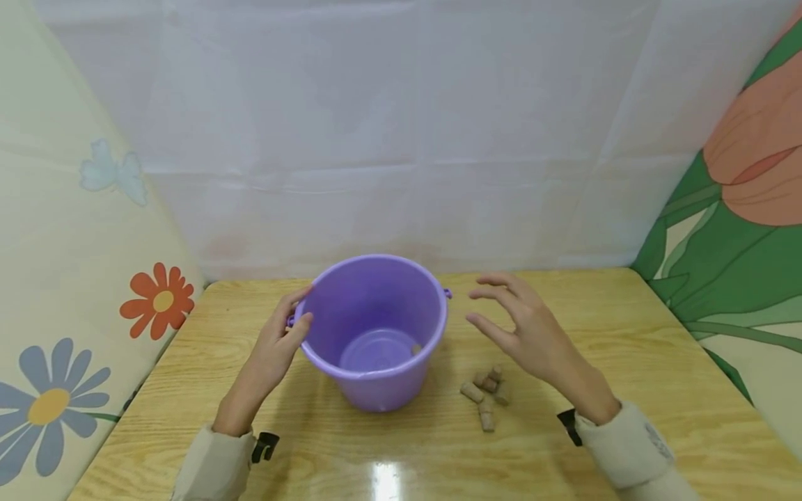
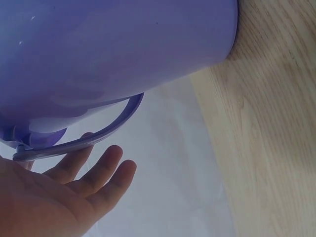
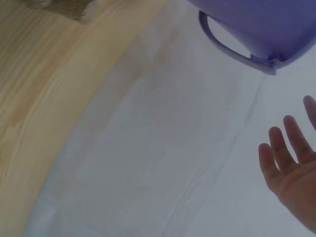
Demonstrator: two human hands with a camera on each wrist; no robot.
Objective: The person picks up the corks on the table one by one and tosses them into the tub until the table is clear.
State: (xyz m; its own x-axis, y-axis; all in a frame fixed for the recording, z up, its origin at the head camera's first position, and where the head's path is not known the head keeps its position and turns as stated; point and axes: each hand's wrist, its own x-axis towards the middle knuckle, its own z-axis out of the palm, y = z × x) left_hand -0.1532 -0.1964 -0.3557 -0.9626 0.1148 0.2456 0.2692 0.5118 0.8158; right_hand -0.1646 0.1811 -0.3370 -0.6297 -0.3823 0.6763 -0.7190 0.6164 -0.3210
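Left hand [image 1: 276, 344]: thumb over the rim on the inside, fingers on the outside, so it's pinching the near-left edge of the purple bucket [image 1: 388, 390]. Outer fingers are spread and loose around the bucket handle [image 2: 118, 122], not wrapped on it. Right hand [image 1: 529, 334]: well open, fingers apart and slightly bent, holding nothing, just off the bucket's right side, no contact.

Bucket sits mid-table, mouth up and facing the wearer; can't tell if the base is flat on the table [image 1: 626, 417]. Small pale-brown bit [image 1: 416, 348] inside by the right wall, too small to identify. Small pile of short brown cylinders [image 1: 472, 392], cork-like, lies just right of the bucket, below the right hand in the head view.

Step in hand reads as handling the bucket by its rim. To do it well: put the right hand on the rim opposite the left, match heights, load both sides evenly. One-sided grip would likely let it tip or twist. Mind the handle, it could snag the loose left fingers. Give the pile clearance, those pieces look easy to roll. White cloth [image 1: 407, 139] hangs behind
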